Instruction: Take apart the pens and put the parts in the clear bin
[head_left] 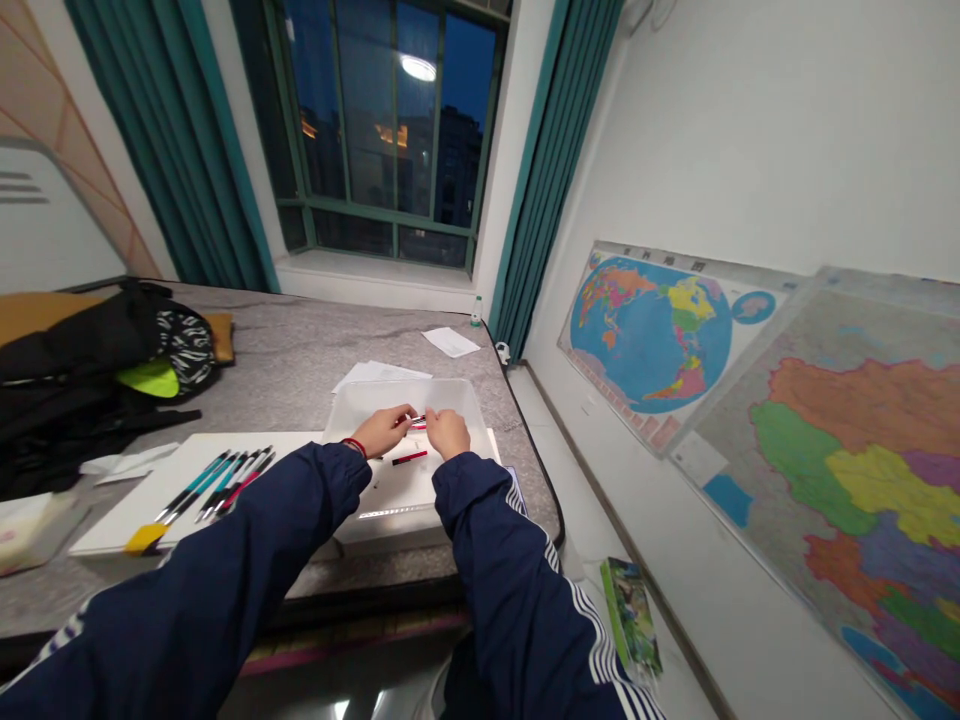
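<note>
Two hands, left hand (384, 432) and right hand (448, 434), at work over a clear plastic box (401, 532) just left of and below the frame's centre. Both with fingers curled inward at a few slim pieces (418, 424), towards the far end of the box. As to the grip on either side, cannot tell whether closed on a piece or merely touching: too small, and partly covered by fingers. Nearer the bottom of the frame, inside the same box, a loose red-and-dark stick (409, 458), apart from both hands.

In the lower left of the frame, a row of pens (225, 488) side by side at a slant on a white board (105, 530), with a yellow piece (145, 539) at the lower end. Grey bench (277, 335) beneath box and board.

By the look of it, a step of fine fingertip handling, probably of pen parts, with the loose stick not yet taken up. As for the next move, a judgement only: a light, precise pinch called for, low over the box, to avoid scattering or losing any small piece
</note>
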